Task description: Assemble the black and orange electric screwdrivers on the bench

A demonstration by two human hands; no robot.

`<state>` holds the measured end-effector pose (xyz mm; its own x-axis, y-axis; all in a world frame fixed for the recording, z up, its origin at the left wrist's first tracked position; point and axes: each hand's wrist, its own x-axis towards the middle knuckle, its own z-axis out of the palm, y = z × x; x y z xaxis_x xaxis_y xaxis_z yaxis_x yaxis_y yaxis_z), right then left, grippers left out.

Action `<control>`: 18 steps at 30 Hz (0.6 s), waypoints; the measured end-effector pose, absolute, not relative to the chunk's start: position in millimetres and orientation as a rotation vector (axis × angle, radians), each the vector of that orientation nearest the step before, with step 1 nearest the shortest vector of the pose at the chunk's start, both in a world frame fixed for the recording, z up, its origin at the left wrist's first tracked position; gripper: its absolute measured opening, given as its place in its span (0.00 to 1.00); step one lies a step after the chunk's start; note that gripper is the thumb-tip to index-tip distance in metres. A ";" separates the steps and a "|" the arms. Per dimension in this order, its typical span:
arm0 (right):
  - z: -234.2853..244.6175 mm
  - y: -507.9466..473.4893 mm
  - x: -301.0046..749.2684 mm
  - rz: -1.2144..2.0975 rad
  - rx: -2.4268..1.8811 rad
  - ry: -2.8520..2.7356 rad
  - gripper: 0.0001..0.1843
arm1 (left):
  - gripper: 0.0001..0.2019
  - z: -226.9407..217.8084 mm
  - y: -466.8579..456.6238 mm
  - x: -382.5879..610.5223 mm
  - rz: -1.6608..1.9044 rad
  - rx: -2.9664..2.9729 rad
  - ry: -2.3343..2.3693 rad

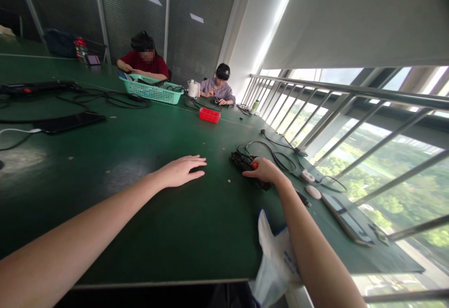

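Note:
My left hand (182,170) lies flat on the green table (140,149), fingers stretched out and holding nothing. My right hand (264,170) rests on top of a black power strip (242,160) with an orange switch, fingers curled over it. Black cables (277,153) run from the strip toward the railing. Whether the right hand grips the strip or only presses on it is unclear.
A red bin (209,115), a teal basket (152,90) and a white jug (192,88) stand farther along the table, where two other people sit. A tablet (70,121) lies left. A phone (347,216), white pods (313,192) and a metal railing (351,106) are at right. A white bag (277,261) hangs at the table's near edge.

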<state>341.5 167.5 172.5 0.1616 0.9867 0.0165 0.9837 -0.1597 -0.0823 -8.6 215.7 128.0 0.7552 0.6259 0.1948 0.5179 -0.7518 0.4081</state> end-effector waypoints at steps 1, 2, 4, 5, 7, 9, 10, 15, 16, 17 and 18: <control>173.7 167.6 343.4 0.070 -2.336 -1.993 0.31 | 0.25 126.4 217.4 -8.6 0.482 2.620 0.888; 176.4 166.9 346.1 0.056 -2.339 -1.982 0.31 | 0.24 125.3 218.5 -8.7 0.502 2.615 0.894; 185.7 162.2 354.7 -0.030 -2.378 -1.896 0.30 | 0.23 124.7 219.2 -8.8 0.530 2.609 0.901; 191.1 158.5 360.4 -0.102 -2.415 -1.817 0.30 | 0.22 125.0 218.9 -8.8 0.539 2.608 0.902; 200.5 150.2 372.7 -0.229 -2.538 -1.644 0.28 | 0.22 126.1 217.7 -8.4 0.554 2.603 0.899; 204.7 143.5 382.8 -0.275 -2.642 -1.549 0.27 | 0.22 126.4 217.2 -8.1 0.569 2.593 0.890; 204.4 141.8 386.1 -0.272 -2.669 -1.540 0.26 | 0.22 126.0 217.4 -8.0 0.579 2.586 0.885; 191.7 147.9 390.6 -0.153 -2.628 -1.676 0.30 | 0.21 122.8 220.7 -9.0 0.598 2.577 0.875; 189.7 150.1 391.3 -0.131 -2.613 -1.700 0.30 | 0.21 122.7 220.9 -9.3 0.594 2.579 0.878; 188.4 152.0 392.3 -0.115 -2.602 -1.716 0.30 | 0.21 122.8 220.8 -9.5 0.588 2.580 0.881; 187.8 153.5 393.4 -0.108 -2.594 -1.723 0.29 | 0.21 123.1 220.5 -9.7 0.586 2.579 0.883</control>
<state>393.4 153.5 187.8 0.3863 0.9196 0.0719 0.9214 -0.3883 0.0168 -9.7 220.5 123.1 0.7197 0.6406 0.2675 0.4952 -0.7438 0.4489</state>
